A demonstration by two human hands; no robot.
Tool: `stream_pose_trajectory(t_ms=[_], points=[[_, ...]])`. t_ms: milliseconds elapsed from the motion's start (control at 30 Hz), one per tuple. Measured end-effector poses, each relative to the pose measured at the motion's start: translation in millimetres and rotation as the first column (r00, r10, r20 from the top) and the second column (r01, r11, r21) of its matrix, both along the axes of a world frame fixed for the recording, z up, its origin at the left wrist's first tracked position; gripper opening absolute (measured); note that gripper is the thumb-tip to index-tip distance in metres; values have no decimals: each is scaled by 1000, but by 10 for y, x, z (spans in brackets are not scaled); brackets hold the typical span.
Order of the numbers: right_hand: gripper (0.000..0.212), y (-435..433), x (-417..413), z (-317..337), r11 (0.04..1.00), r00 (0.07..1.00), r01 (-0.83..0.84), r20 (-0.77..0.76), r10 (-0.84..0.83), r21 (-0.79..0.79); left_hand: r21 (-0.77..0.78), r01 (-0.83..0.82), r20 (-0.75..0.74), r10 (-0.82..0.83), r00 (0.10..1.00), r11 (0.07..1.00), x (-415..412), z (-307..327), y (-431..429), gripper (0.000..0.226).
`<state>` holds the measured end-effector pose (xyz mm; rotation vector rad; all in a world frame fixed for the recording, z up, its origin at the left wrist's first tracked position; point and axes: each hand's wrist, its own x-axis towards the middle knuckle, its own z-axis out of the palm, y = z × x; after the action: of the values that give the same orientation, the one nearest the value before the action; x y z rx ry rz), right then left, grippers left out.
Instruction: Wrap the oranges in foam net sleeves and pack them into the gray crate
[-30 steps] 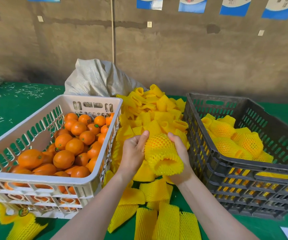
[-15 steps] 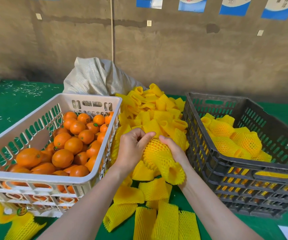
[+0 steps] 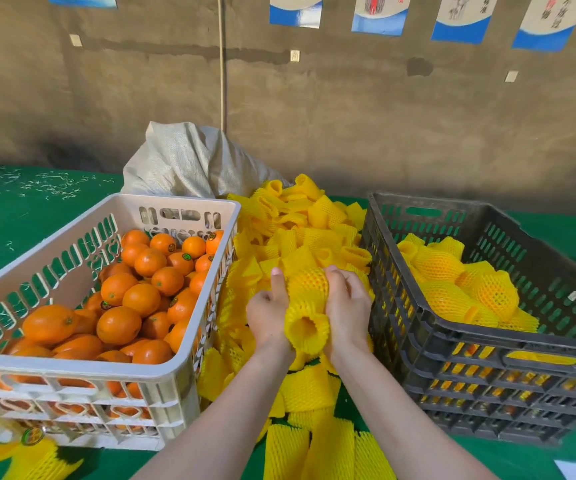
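Left grip [image 3: 267,316] and right grip [image 3: 347,307], in the lower middle of the frame, curl around one orange [image 3: 309,282] that sits inside a yellow foam sleeve [image 3: 306,330], whose open end faces the camera. Both are over the pile of loose sleeves [image 3: 300,230] between two crates on the green table [image 3: 20,209]. At right, the gray crate [image 3: 418,358] holds wrapped oranges [image 3: 445,299]. At left, the white crate [image 3: 72,367] is heaped with bare oranges [image 3: 120,323]. A pale sack [image 3: 189,161] slumps behind it.
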<state>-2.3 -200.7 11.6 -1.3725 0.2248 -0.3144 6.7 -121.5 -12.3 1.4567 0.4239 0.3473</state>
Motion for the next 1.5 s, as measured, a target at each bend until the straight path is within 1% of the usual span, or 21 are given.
stream_pose_trajectory(t_ms=[67, 133, 200, 267, 333, 400, 467, 533, 667, 733, 833, 900, 967, 1033, 1067, 1133, 1233, 1300, 1333, 1400, 1500], points=[[18, 29, -21, 1, 1000, 999, 24, 25, -24, 9, -204, -11, -14, 8, 1000, 979, 18, -2, -32, 52], [19, 23, -20, 28, 999, 1000, -2, -17, 3, 53, -346, 23, 30, -14, 999, 938, 17, 6, -35, 48], [15, 1, -28, 49, 980, 992, -45, -104, 66, 191, -431, 100, 82, -72, 994, 897, 16, 18, -16, 41], [7, -31, -25, 80, 935, 970, -70, -196, 146, 347, -381, 163, 127, -123, 984, 910, 29, 24, 21, 41], [10, -57, -10, 101, 917, 949, -79, -252, 189, 391, -269, 197, 160, -158, 974, 943, 30, 20, 67, 49], [14, -80, 15, 119, 915, 937, -91, -278, 212, 392, -216, 242, 177, -205, 963, 946, 28, 16, 102, 54], [16, -88, 19, 140, 921, 925, -103, -304, 228, 376, -219, 307, 187, -269, 945, 926, 34, 10, 136, 54], [14, -92, 12, 165, 931, 918, -121, -318, 237, 346, -238, 353, 184, -315, 931, 905, 44, 28, 170, 44], [17, -79, 8, 200, 948, 922, -139, -311, 229, 285, -279, 387, 137, -363, 922, 879, 26, 80, 200, 38], [21, -46, 0, 210, 952, 922, -131, -319, 219, 275, -317, 374, 71, -372, 926, 871, 18, 134, 200, 36], [24, -33, 1, 195, 957, 911, -113, -357, 208, 268, -418, 318, -80, -383, 920, 851, 16, 196, 192, 29], [22, -51, -6, 192, 962, 915, -127, -345, 207, 242, -496, 304, -148, -425, 893, 813, 1, 241, 179, 35], [26, -75, 0, 141, 987, 956, -124, -255, 146, 103, -586, 307, -164, -480, 862, 750, -18, 260, 165, 45], [40, -100, -13, 76, 990, 996, -50, -81, 39, -135, -632, 292, -168, -495, 853, 718, -35, 240, 152, 59], [46, -108, -34, 55, 973, 1000, -2, 14, 5, -231, -642, 285, -156, -485, 861, 712, -32, 228, 145, 61], [49, -116, -83, 22, 946, 992, 38, 130, 4, -322, -620, 264, -131, -430, 893, 738, -37, 227, 147, 57], [48, -119, -130, -2, 946, 982, -17, 172, 77, -323, -472, 274, -140, -378, 915, 838, -33, 240, 201, 53], [51, -137, -126, 24, 930, 981, -53, 155, 117, -364, -383, 287, -153, -367, 917, 878, -9, 237, 227, 46], [54, -152, -103, 35, 930, 982, -78, 133, 134, -360, -375, 298, -158, -378, 912, 878, -10, 258, 226, 38], [54, -182, -65, 74, 954, 982, -145, 77, 170, -261, -409, 325, -148, -414, 898, 853, -28, 292, 213, 22], [41, -183, -41, 100, 963, 971, -230, 36, 237, -141, -465, 371, -72, -452, 889, 804, -45, 289, 201, 21]])
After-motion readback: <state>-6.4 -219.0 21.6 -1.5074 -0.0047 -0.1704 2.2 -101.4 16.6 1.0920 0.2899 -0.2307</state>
